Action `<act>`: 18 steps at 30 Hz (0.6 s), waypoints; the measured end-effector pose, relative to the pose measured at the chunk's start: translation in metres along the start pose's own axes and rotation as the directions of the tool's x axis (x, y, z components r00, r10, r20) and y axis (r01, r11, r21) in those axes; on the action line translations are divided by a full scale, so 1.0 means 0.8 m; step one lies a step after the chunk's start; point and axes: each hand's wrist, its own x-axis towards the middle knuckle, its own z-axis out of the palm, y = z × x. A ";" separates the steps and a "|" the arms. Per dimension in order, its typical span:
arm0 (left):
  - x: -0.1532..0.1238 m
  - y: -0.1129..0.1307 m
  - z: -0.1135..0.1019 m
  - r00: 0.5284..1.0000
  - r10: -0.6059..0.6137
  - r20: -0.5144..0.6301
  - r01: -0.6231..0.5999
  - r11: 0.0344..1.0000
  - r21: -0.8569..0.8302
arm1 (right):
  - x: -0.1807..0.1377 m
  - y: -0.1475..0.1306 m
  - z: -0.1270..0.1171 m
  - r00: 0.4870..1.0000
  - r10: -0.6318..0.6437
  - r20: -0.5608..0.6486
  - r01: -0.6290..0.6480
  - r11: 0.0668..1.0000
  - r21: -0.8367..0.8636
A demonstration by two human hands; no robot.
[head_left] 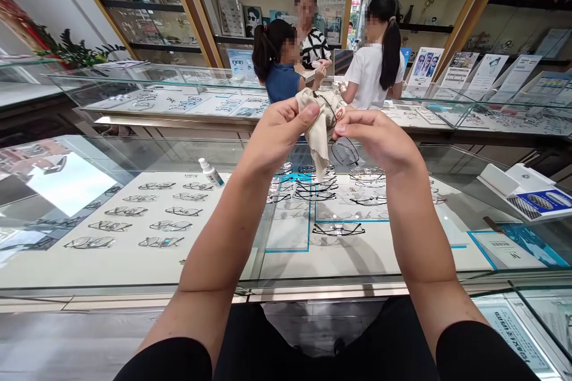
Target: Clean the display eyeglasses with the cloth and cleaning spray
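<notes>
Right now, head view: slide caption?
Left hand pinches a beige cloth, right hand holds eyeglasses, above a glass display case.

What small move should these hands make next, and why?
Probably bring the cloth down over the bare lens: the left hand pinches the cloth bunched at the upper part of the glasses, while that lens hangs uncovered below the right hand, which appears to grip the frame.
</notes>
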 end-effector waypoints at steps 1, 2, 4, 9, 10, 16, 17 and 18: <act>0.000 0.002 -0.001 1.000 -0.006 0.008 0.006 1.000 -0.004 | 0.000 0.000 -0.001 1.000 0.010 0.000 -0.010 1.000 0.019; 0.000 0.004 -0.003 1.000 -0.008 0.016 0.008 1.000 -0.008 | 0.000 0.000 -0.002 1.000 0.017 0.001 -0.017 0.999 0.035; -0.001 0.007 -0.005 0.999 -0.001 0.041 0.002 1.000 -0.013 | 0.001 0.001 -0.003 1.000 0.026 0.009 -0.027 0.998 0.061; 0.003 0.001 -0.007 0.991 0.104 0.090 -0.109 0.993 0.052 | 0.003 0.003 -0.003 0.997 0.059 0.051 -0.063 0.994 0.085; 0.004 -0.002 -0.007 0.986 0.139 0.087 -0.146 0.986 0.080 | 0.003 0.004 -0.002 0.997 0.064 0.054 -0.068 0.994 0.086; 0.007 -0.022 0.003 0.949 0.314 0.016 -0.311 0.928 0.203 | 0.000 0.002 0.008 0.994 0.056 0.096 -0.062 0.996 0.058; 0.007 -0.024 0.007 0.942 0.335 -0.010 -0.326 0.922 0.209 | -0.001 0.001 0.010 0.992 0.057 0.113 -0.064 0.996 0.056; 0.007 -0.026 0.010 0.935 0.354 -0.040 -0.338 0.917 0.213 | -0.001 0.000 0.012 0.990 0.057 0.126 -0.065 0.996 0.056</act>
